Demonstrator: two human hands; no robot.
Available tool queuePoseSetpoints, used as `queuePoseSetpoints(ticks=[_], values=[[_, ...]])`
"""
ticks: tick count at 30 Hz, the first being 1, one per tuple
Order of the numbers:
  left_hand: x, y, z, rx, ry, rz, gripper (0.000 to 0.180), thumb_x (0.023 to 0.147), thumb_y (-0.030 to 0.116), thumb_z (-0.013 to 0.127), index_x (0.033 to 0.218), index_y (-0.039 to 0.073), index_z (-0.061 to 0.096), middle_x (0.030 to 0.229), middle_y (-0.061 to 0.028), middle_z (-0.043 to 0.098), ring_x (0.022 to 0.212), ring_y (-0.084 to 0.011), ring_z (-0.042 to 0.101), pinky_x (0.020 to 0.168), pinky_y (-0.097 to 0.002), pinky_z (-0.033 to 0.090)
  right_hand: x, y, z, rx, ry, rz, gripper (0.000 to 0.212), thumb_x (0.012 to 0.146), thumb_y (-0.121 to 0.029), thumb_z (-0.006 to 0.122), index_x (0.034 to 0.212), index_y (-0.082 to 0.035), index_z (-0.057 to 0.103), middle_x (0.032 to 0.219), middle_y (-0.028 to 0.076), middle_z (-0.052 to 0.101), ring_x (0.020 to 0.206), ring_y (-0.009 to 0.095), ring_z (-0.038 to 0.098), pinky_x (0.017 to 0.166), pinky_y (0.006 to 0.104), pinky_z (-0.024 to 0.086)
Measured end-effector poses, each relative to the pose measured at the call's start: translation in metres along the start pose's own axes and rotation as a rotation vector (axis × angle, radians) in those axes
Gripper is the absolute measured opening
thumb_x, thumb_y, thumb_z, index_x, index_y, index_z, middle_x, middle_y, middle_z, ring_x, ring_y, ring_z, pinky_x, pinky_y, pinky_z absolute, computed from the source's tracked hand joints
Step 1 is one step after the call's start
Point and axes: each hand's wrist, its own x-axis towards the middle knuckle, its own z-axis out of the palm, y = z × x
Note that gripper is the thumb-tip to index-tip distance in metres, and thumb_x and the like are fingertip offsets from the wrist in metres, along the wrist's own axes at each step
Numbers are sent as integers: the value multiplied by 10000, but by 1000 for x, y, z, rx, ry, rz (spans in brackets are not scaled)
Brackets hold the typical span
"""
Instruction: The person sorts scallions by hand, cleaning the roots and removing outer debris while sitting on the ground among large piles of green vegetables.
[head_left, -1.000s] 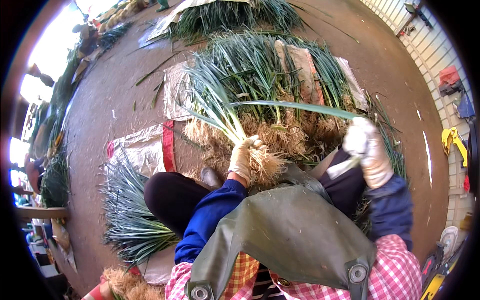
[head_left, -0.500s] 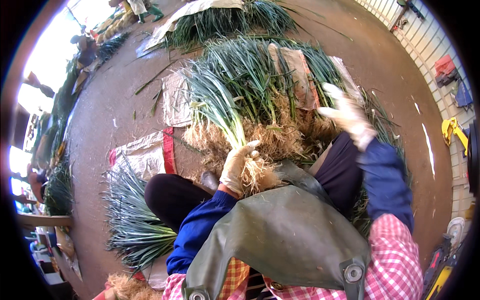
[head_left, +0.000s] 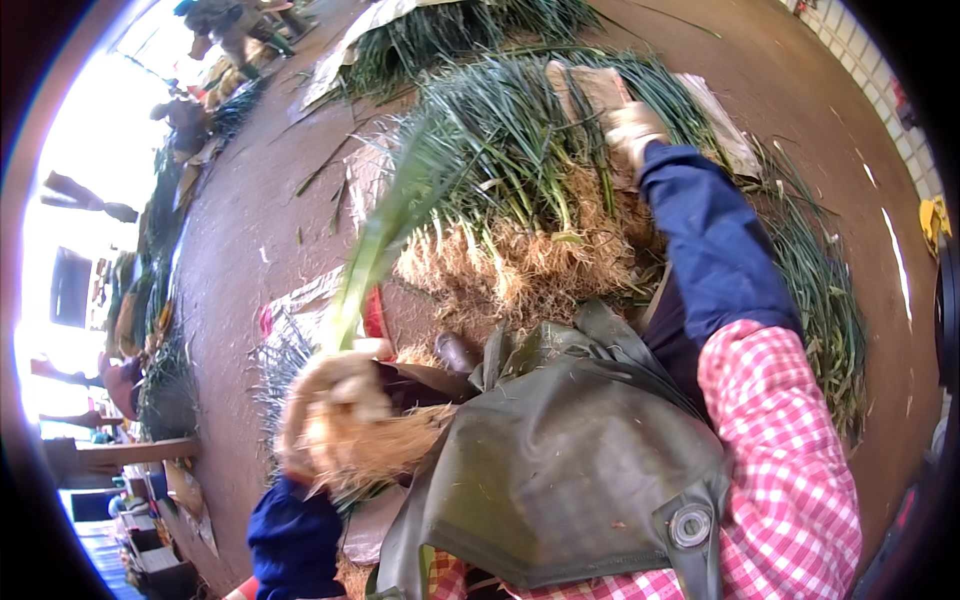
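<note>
My gloved left hand [head_left: 335, 395] grips a bunch of green onions [head_left: 372, 265] by the white stems. Its leaves point up and away, smeared by motion, and the pale roots hang out beside my glove near my left knee. At the upper right, my gloved right hand [head_left: 637, 130] is closed at the edge of a tan sack [head_left: 597, 92] lying on a large heap of green onions [head_left: 480, 115]; what its fingers hold is hidden. The heap's roots face me in a thick, straw-coloured band.
An olive apron [head_left: 580, 460] covers my lap. More green onions [head_left: 825, 300] lie to my right, others [head_left: 470, 35] beyond the heap under a pale sheet. At my left, a further pile [head_left: 275, 365] sits by a red-edged sack [head_left: 375, 315]. Far left, people [head_left: 225, 30] are beside long rows.
My left hand has swung left and nearer my body with the bunch. My right hand has reached forward and left, from the air onto the sack's edge.
</note>
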Motion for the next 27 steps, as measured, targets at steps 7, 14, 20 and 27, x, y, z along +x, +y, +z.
queuePoseSetpoints(ticks=[7,14,20,27], values=[[51,66,7,-43,-320,156,343,970,125,488,1235,-93,459,732,30,520,571,-106,499,586,-281,503,-26,93,8,1455,-526,541,150,869,-168,580,739,-94,574,628,69,578,553,196,570,454,347,441],[132,-48,9,-173,140,117,388,836,207,705,1132,17,541,736,13,569,633,-146,609,571,-282,559,-99,-162,90,169,-544,318,320,832,-380,631,908,-73,680,834,101,675,694,251,635,615,396,492],[185,-160,0,-416,69,-184,278,857,92,627,1099,-14,538,932,-167,634,848,-271,637,783,-388,559,-89,-106,103,748,-657,511,299,828,-282,691,762,8,670,693,125,660,769,198,656,633,319,513],[201,-192,-16,-443,111,-166,480,868,319,665,1235,43,525,1064,-132,624,913,-254,612,826,-403,513,-150,-157,104,1867,-1018,288,252,934,-155,569,1097,29,625,949,44,648,753,80,557,672,204,448]])
